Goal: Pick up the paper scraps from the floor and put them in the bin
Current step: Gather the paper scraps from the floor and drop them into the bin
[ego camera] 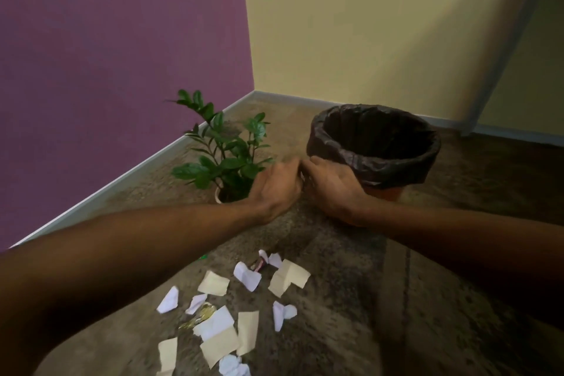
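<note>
Several white and cream paper scraps (288, 279) lie scattered on the brown carpet near the bottom centre, with a gold foil wrapper (200, 316) among them. The bin (393, 168), lined with a black bag, stands at the right by the yellow wall. My left hand (274, 189) and my right hand (332, 189) are raised side by side just left of the bin's rim, fingertips meeting. A small pale bit shows between the fingertips; whether it is a scrap I cannot tell. The right hand covers part of the bin's near wall.
A potted green plant (225, 149) stands just left of my hands, close to the purple wall (122, 55). White skirting (137, 171) runs along the walls into the corner. A door frame (500, 70) rises at the far right.
</note>
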A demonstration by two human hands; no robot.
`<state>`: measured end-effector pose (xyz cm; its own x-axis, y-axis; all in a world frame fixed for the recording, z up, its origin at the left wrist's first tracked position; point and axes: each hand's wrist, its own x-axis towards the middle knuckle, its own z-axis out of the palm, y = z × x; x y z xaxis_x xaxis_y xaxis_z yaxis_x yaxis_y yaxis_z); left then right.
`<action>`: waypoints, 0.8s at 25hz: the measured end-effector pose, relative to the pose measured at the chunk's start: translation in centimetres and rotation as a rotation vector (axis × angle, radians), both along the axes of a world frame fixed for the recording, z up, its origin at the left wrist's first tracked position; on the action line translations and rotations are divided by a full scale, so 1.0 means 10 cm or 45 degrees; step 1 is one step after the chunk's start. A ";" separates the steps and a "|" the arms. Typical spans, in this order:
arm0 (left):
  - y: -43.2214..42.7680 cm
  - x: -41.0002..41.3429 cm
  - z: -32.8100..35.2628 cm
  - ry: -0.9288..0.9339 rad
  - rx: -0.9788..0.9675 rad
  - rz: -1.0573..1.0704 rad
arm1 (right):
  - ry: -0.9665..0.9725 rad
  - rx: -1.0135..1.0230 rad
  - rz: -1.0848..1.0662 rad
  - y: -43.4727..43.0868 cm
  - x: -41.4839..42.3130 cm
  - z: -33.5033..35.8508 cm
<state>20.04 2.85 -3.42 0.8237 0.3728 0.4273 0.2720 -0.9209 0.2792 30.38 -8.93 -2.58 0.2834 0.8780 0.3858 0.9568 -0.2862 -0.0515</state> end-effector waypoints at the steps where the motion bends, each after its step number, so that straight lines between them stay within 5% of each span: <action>1: 0.02 -0.13 -0.11 0.079 -0.057 0.016 | 0.066 -0.102 0.026 0.02 -0.12 -0.11; 6: 0.25 -0.65 -0.69 0.786 -0.283 0.034 | 0.324 -0.809 -0.001 0.12 -0.46 -0.83; 10: 0.45 -0.90 -1.09 1.199 -0.332 0.127 | 0.508 -1.082 -0.102 0.11 -0.48 -1.30; 20: 0.58 -0.98 -1.59 1.379 -0.426 0.382 | 0.673 -0.969 -0.260 0.32 -0.65 -2.03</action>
